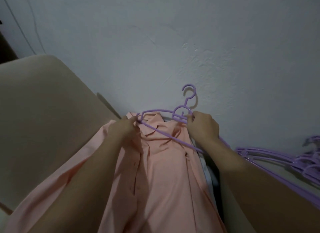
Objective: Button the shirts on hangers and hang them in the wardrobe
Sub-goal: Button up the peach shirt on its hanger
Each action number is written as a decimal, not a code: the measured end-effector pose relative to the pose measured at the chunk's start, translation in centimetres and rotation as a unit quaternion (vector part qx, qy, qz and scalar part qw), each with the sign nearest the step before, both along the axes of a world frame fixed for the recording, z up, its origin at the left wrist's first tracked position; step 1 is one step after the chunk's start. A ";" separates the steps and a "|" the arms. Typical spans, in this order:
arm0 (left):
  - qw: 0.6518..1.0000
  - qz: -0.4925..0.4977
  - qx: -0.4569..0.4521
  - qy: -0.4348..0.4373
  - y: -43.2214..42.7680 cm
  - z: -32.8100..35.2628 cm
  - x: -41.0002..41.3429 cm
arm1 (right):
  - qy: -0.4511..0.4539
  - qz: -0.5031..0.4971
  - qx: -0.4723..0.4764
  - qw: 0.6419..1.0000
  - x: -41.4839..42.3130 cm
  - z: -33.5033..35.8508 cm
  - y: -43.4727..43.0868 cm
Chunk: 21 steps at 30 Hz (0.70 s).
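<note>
— What is hard to make out from the head view?
— The left hand (124,128) hides its own fingertips. It pinches the pink shirt (164,163) beside the collar, at the end of the purple hanger (186,101). The shirt's hem is cut off below.
— And the right hand (202,127)?
— It is curled round the hanger, just right of the collar.
— Counts?
— One shirt with its front open and one held hanger. The spare hangers (277,156) heaped right of the shirt are too tangled to count.

A single camera, worn on the person's head, is looking forward and down, hovering close over the pink shirt (162,163) and facing the grey wall (155,42) filling its upper view.
</note>
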<state>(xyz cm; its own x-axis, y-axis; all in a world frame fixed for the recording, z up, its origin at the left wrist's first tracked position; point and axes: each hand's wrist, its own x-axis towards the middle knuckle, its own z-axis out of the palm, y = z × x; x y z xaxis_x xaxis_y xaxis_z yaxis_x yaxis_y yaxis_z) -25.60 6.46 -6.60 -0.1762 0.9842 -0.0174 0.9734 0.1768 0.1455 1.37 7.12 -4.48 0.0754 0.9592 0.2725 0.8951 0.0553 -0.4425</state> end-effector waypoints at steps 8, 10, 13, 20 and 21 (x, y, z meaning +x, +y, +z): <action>0.998 0.044 0.042 -0.020 1.6 -1.2 -0.1 | -0.004 0.004 -0.019 1.000 3.1 -0.3 0.5; 0.995 0.056 0.077 -0.025 1.2 -1.0 -0.7 | 0.008 0.019 -0.034 0.999 3.0 0.0 0.4; 0.989 0.066 0.124 -0.055 0.5 -0.6 -1.5 | 0.016 0.036 -0.042 0.998 2.3 -0.2 0.2; 0.963 0.103 0.212 -0.129 -1.3 0.1 -2.2 | 0.013 0.052 -0.061 0.997 -0.1 -0.4 -1.2; 0.962 0.102 0.215 -0.134 -1.5 0.2 -2.2 | 0.007 0.056 -0.064 0.996 -0.2 -0.4 -1.3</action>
<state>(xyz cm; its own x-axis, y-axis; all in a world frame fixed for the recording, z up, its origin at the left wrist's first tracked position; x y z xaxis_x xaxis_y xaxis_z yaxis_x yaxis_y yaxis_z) -27.84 4.99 -6.44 -0.4123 0.8557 0.3126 0.8423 0.2273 0.4888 1.18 5.80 -4.87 -0.0316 0.9888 0.1462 0.8803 0.0968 -0.4645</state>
